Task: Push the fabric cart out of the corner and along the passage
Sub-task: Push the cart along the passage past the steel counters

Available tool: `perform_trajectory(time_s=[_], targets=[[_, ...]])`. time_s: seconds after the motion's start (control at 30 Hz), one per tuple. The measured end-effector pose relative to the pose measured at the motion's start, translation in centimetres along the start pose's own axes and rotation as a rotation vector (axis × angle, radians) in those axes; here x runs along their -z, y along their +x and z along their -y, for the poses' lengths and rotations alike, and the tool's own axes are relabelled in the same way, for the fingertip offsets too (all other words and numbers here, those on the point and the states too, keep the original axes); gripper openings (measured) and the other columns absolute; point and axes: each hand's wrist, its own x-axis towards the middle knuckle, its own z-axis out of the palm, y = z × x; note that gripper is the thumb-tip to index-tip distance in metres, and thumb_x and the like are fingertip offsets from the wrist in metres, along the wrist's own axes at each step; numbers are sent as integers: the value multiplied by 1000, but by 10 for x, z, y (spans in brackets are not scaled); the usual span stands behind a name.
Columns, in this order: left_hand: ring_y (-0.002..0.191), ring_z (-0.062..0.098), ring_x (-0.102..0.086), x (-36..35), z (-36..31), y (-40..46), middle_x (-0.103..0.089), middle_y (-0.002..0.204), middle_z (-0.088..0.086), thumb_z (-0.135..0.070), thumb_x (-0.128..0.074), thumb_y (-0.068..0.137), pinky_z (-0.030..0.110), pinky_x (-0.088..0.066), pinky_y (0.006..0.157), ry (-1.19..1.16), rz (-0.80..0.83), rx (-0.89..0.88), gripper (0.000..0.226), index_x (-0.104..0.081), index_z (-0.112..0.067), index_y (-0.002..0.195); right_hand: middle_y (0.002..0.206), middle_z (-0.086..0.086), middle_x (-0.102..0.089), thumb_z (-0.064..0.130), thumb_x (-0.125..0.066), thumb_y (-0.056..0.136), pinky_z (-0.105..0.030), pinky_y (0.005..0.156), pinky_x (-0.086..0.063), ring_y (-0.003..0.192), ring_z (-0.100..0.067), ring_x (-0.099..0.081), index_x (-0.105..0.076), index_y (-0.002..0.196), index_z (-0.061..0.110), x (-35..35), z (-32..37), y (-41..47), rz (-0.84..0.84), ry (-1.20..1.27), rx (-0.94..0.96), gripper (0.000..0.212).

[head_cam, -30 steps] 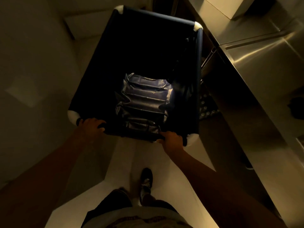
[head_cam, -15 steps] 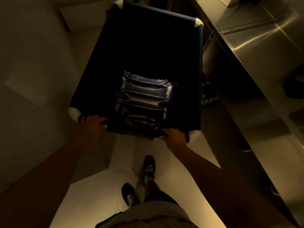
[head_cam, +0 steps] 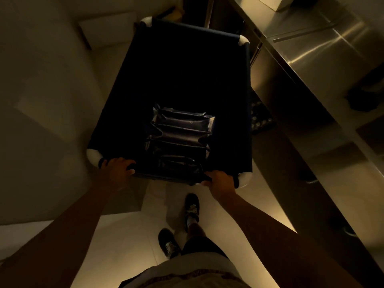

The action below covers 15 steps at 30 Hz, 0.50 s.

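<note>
1. The dark fabric cart (head_cam: 180, 80) stands on the pale floor (head_cam: 128, 235), just left of the shiny metal surface (head_cam: 324, 65).
2. The left hand (head_cam: 118, 169) and right hand (head_cam: 221, 181) each have a grip closed on the cart's near rail.
3. Shiny packs (head_cam: 180, 134) lie inside the cart.

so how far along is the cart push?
Done: both hands grip the near rail of the dark fabric cart, left hand, right hand. In hand: mid-stride push, cart beside the stainless steel counter. Left: the passage ahead; a pale box sits front-left.
</note>
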Motion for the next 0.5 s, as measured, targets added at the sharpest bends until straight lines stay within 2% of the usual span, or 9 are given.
perform_trajectory(time_s=[0.5], targets=[[139, 30, -41, -40, 6, -37, -51, 144, 2, -47, -46, 100, 55, -18, 121, 10, -94, 36, 42, -50, -37, 141, 137, -4, -63, 46, -60, 98, -45, 114, -40, 132, -26, -55, -57, 142, 28, -20, -8, -31, 2, -13, 10, 47]])
